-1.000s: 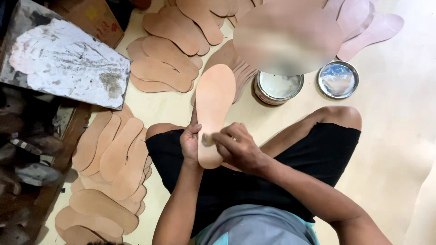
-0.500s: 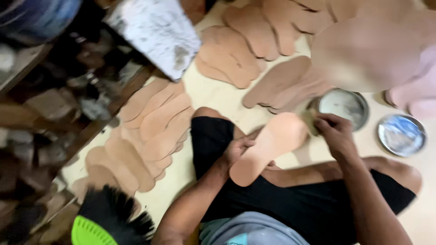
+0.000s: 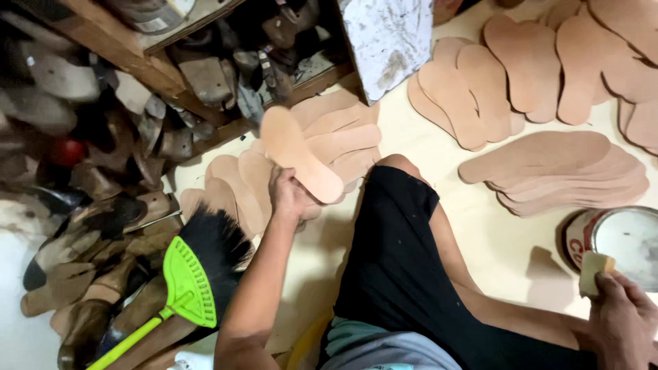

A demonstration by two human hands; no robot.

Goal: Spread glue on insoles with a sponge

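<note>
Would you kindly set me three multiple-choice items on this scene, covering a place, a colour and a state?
1. Where is the broom?
A. Left of the left arm
B. On the tin
C. Across the lap

2. What colour is the broom's head?
A. Red
B. Green
C. White

3. What does the left hand hold?
A. Nothing
B. A brush
C. A tan leather insole

Answers: 1 A, it lies beside the shoe pile; 2 B, bright green plastic above black bristles; 3 C, the fingers grip its lower end, while the right hand holds a sponge block.
</note>
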